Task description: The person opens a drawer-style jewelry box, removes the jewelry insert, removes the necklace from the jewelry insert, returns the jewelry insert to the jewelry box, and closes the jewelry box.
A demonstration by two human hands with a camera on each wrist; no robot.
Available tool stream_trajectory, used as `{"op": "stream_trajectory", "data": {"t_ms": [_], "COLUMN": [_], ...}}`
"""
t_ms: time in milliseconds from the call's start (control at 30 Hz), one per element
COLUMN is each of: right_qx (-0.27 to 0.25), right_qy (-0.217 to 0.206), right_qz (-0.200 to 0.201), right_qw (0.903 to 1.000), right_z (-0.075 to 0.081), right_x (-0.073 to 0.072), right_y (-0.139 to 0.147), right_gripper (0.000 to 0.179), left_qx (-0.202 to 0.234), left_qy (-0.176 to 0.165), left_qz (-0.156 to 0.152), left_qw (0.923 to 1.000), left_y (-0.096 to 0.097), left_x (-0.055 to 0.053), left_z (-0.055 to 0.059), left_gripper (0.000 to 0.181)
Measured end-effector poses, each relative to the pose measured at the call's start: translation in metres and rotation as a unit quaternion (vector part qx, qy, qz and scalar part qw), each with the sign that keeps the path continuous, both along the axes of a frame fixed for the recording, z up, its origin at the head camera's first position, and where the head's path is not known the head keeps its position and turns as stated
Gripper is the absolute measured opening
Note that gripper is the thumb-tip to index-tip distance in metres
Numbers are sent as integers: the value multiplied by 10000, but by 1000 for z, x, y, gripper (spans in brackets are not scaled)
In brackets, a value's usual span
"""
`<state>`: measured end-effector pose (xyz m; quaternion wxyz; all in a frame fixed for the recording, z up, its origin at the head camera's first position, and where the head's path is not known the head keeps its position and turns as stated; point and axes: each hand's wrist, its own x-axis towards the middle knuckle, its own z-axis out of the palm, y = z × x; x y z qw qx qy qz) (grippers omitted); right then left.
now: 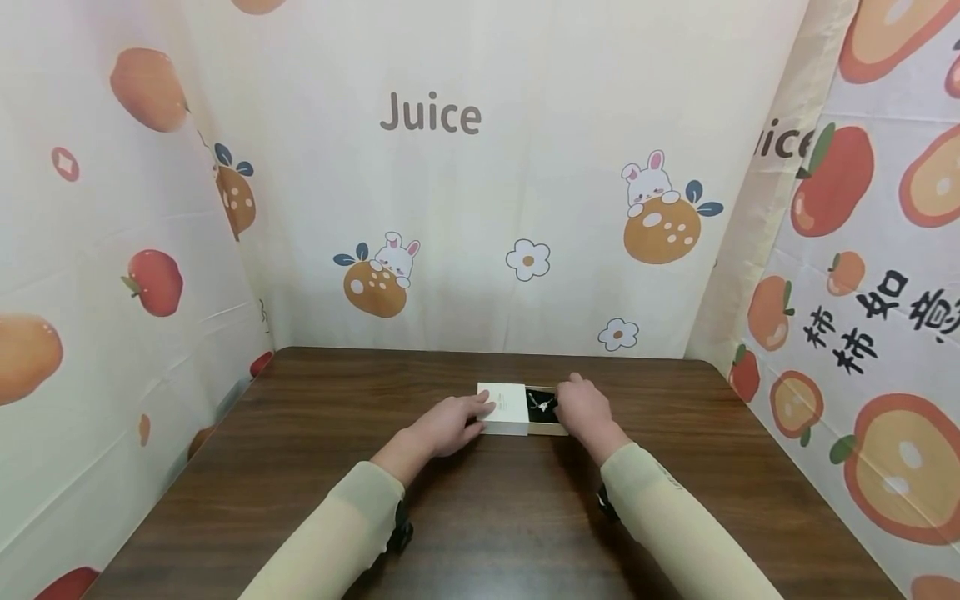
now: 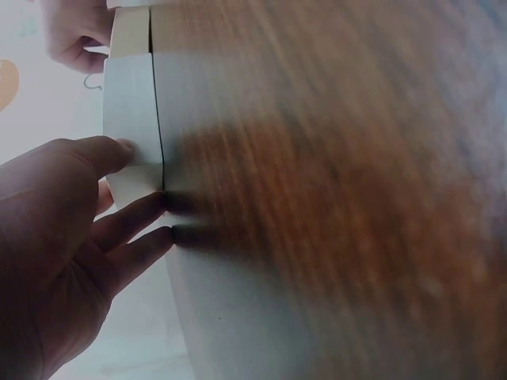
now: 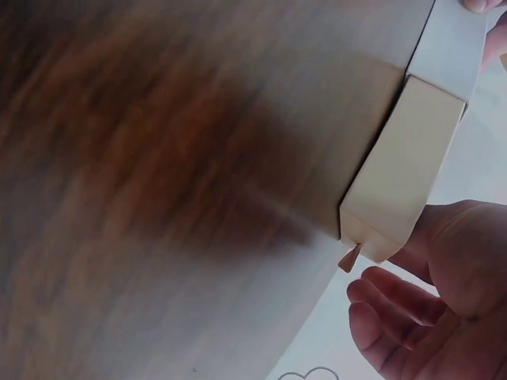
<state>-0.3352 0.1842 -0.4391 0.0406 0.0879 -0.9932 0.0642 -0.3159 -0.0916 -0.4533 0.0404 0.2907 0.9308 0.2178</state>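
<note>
The white sleeve (image 1: pixel 504 408) lies flat on the worktop (image 1: pixel 450 533), with its cream tray (image 3: pixel 400 158) standing partway out on the right. My left fingers (image 2: pixel 131 218) are bent about the sleeve's left end, holding it. My right fingers (image 3: pixel 404 293) curl in at the tray's outer end; the wall hides part of that grasp, so I cannot tell whether they clamp it.

To handle this well, I should brace the sleeve and guide the tray strictly along its length, level with the wood; a twist would likely bind the fit. Squeezing the sleeve could also nip the tray, so light pressure seems best, with fingertips clear of the silvery chain (image 1: pixel 543 406), which might snag.

The sleeve looks like smooth, stiff card with crisp edges. The tray is flat-sided, with a small tan tab (image 3: pixel 350 257) jutting from its end. Inside, the black insert (image 1: pixel 533 417) looks soft and matt. Streaky brown grain and a dull sheen mark the surface beneath.
</note>
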Motion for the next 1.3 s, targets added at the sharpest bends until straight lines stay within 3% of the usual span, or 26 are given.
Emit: {"op": "stream_trajectory", "data": {"t_ms": [333,700,833,967,1067,1300], "right_qx": [-281,-1369,-1965,-2743,-3027,-3079], "right_qy": [223,137,-40,-480,-792,-1014], "right_qz": [8,-52,-143,-307,-282,-106], "right_qw": [9994,9905,9804,9600,9494,9460], "right_z": [4,6,3,4,8,17], "right_x": [1,-1,-3,-1,1,6], "right_y": [4,15,18,21,23,25], "right_gripper": [15,19,23,39,44,43], "left_qx": [-6,17,44,55,55,39], "left_qy": [46,217,220,179,172,161], "left_qz": [-19,-48,-39,-16,-11,-3], "left_qw": [10000,9998,9997,9998,9998,9999], "left_y": [0,1,1,1,1,1], "left_x": [1,0,0,0,0,0], "left_z": [1,-1,-1,-1,-1,-2], "left_gripper": [49,46,46,46,46,47]}}
